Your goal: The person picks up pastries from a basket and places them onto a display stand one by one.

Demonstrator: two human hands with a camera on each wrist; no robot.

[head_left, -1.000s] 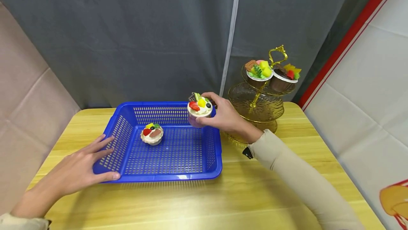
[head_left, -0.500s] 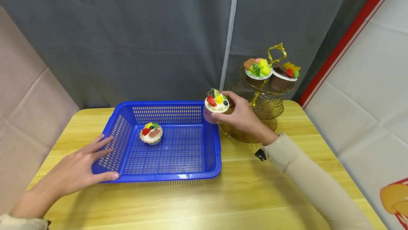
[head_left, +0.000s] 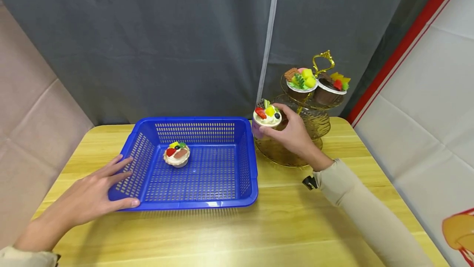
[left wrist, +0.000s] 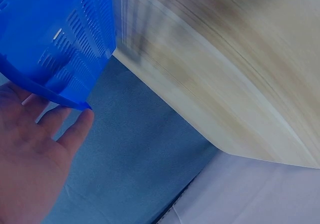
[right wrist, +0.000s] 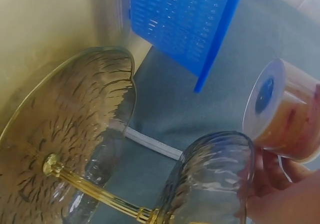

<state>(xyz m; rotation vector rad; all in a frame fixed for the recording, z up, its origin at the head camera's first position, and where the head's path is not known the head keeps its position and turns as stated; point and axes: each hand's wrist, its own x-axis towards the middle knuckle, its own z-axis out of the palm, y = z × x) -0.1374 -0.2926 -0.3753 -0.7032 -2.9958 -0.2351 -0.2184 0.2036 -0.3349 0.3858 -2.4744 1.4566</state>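
My right hand (head_left: pixel 296 135) grips a clear dessert cup (head_left: pixel 267 117) topped with cream, strawberry and other fruit. It holds the cup above the left edge of a gold three-tier cake stand (head_left: pixel 319 126). In the right wrist view, the cup's clear base (right wrist: pixel 264 97) shows near the stand's glass tiers. My left hand (head_left: pixel 87 195) rests on the left rim of a blue plastic basket (head_left: pixel 192 205), fingers spread and fairly straight. Inside that basket sits a small fruit tart (head_left: pixel 177 156). On the stand's top tier are two fruit-topped cupcakes, one yellow-topped (head_left: pixel 301 82) and one chocolate (head_left: pixel 331 88).
Everything stands on a light wooden table (head_left: pixel 229 238). A grey curtain (head_left: pixel 166 45) hangs behind it, and pale panels (head_left: pixel 422 106) close off the sides. The basket's right wall borders the stand's bottom tier (head_left: pixel 279 156).
My right hand has carried the dessert cup rightward, from above the basket's back right corner to the stand's left side. The left hand, basket and tart have stayed put.
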